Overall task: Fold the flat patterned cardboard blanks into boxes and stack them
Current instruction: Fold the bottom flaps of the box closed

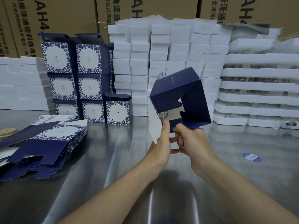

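Observation:
A half-formed navy box (176, 94) with a floral panel is held up above the metal table, its bottom flaps partly folded and an open gap showing inside. My left hand (161, 139) grips its lower left edge beside a white flap, thumb up against the card. My right hand (189, 139) pinches the lower navy flap from below. A fanned pile of flat blue-and-white blanks (43, 141) lies at the left. Folded boxes (87, 81) stand stacked in columns behind that pile, lids open on the top ones.
White foam blocks (169, 62) are piled in tall columns behind the held box and at the far left. Foam trays (258, 88) stack at the right. Brown shipping cartons (64, 16) form the back wall. A blue oval sticker (251, 157) lies on the steel table (113, 167).

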Available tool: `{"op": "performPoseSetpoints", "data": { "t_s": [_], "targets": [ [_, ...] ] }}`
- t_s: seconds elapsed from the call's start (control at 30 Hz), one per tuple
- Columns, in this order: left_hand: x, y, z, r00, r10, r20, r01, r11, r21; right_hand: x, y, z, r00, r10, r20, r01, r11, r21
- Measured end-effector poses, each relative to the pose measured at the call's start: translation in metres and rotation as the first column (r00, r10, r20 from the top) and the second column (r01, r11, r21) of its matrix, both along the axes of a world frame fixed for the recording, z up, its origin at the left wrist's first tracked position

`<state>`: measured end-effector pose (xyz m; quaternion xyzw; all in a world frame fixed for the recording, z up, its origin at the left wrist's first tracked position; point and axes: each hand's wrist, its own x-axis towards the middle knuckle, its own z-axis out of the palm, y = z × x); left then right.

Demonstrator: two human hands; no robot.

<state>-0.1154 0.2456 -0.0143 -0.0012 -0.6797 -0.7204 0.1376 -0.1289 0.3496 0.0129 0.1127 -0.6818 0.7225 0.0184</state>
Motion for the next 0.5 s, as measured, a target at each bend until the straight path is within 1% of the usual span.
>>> {"op": "performPoseSetpoints", "data": {
  "t_s": [0.07,0.13,0.17,0.23,0.3,0.4,0.5],
  "targets": [
    [-0.001,-0.001,-0.001,1.000,-0.005,-0.004,0.005,1.000,-0.018,0.001,0.001,0.000,0.999,0.053,0.009,-0.053,0.999,0.006],
    [0.000,-0.001,0.000,1.000,-0.020,-0.015,0.019,0.999,-0.046,0.003,-0.001,-0.002,0.992,0.123,0.010,-0.123,0.989,0.079],
    [0.001,0.000,0.000,0.999,-0.031,-0.013,0.030,0.997,-0.073,0.003,-0.002,-0.003,0.990,0.138,0.001,-0.138,0.987,0.085],
    [0.001,0.003,-0.002,0.998,-0.060,-0.006,0.059,0.994,-0.090,0.003,-0.001,-0.003,0.995,0.099,-0.016,-0.098,0.993,0.059],
    [0.000,0.004,-0.004,0.997,-0.065,-0.029,0.063,0.996,-0.069,0.003,0.001,-0.001,0.997,0.072,-0.016,-0.071,0.997,0.043],
    [0.000,0.003,-0.001,0.999,-0.031,-0.042,0.029,0.998,-0.048,0.002,0.006,0.003,0.997,0.057,0.059,-0.057,0.998,0.002],
    [0.004,0.001,0.004,0.999,-0.008,-0.036,0.005,0.997,-0.080,-0.004,0.011,0.005,0.988,-0.054,0.144,0.062,0.997,-0.055]
  ]
}}
